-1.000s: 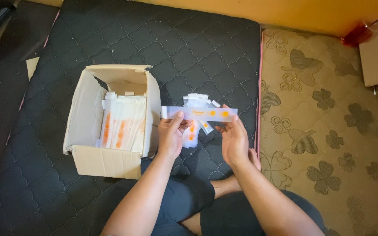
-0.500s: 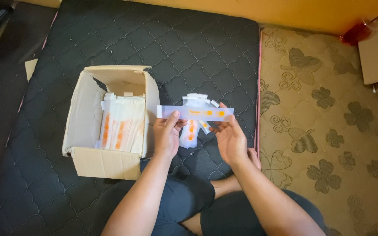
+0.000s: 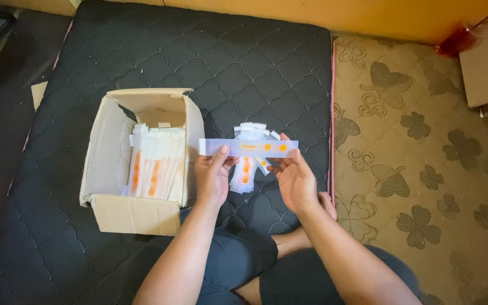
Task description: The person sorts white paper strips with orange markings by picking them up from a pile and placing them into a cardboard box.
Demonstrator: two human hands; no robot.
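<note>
Lifted slightly since before, white strip (image 3: 248, 147) sits pinched at both ends by left hand (image 3: 213, 178) and right hand (image 3: 295, 181).

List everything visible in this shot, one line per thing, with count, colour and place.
Strip: one, white with orange marks, held flat between both hands.
Loose strips: small pile, white and orange, on the mattress under the held strip.
Cardboard box: one, tan, open, left of the hands, packed with more strips.
Dark mattress: one, black, quilted, under box and pile.
Patterned mattress: one, tan, on the right.
Red object: one, top right, unclear.
Left hand: grips the strip's left end.
Right hand: holds its right part.
</note>
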